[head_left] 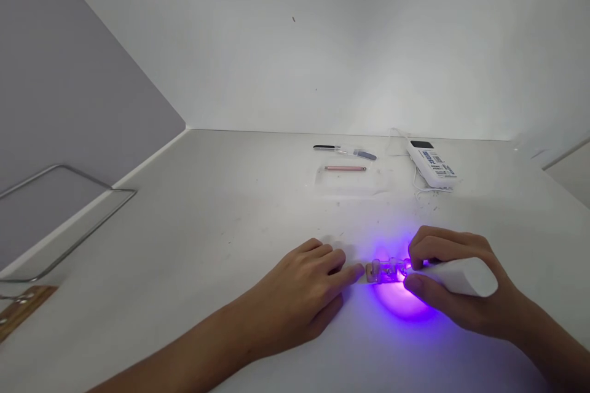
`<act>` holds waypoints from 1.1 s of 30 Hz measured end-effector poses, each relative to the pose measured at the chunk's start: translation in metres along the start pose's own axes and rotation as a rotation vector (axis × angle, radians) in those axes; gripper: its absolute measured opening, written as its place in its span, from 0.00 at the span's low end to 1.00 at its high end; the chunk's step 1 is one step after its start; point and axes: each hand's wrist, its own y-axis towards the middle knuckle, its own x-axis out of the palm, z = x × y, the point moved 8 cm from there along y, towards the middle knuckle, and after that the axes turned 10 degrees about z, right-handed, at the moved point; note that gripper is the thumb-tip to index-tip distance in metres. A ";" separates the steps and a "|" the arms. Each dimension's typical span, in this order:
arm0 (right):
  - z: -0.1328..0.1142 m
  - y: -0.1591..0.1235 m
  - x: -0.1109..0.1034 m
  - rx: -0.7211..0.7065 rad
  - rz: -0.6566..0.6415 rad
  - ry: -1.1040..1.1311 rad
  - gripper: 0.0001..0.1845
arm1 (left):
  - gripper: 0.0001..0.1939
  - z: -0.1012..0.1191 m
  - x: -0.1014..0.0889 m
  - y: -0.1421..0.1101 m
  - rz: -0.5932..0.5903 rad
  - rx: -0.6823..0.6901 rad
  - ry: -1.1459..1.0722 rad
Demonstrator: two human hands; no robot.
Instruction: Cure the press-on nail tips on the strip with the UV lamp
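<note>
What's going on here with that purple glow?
A person is shining a purple light onto a small, clear-looking strip on the white tabletop. Their right hand grips the white handheld lamp over the strip's right end. The left hand has its index finger stretched to the left end; how firmly it presses is hard to tell. Farther back lie a pink stick and a white device with a cable.
</note>
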 end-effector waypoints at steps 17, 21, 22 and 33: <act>0.003 0.000 -0.010 0.021 0.168 -0.087 0.16 | 0.17 -0.001 0.000 -0.006 -0.008 0.013 0.006; 0.007 -0.004 -0.012 0.075 0.228 -0.088 0.17 | 0.17 -0.002 0.001 -0.006 -0.012 0.014 0.004; 0.008 -0.005 -0.011 0.088 0.237 -0.086 0.18 | 0.17 -0.003 0.001 -0.007 -0.012 0.011 0.004; 0.016 -0.009 -0.009 0.127 0.229 -0.049 0.19 | 0.16 -0.002 0.002 -0.006 -0.011 0.014 0.029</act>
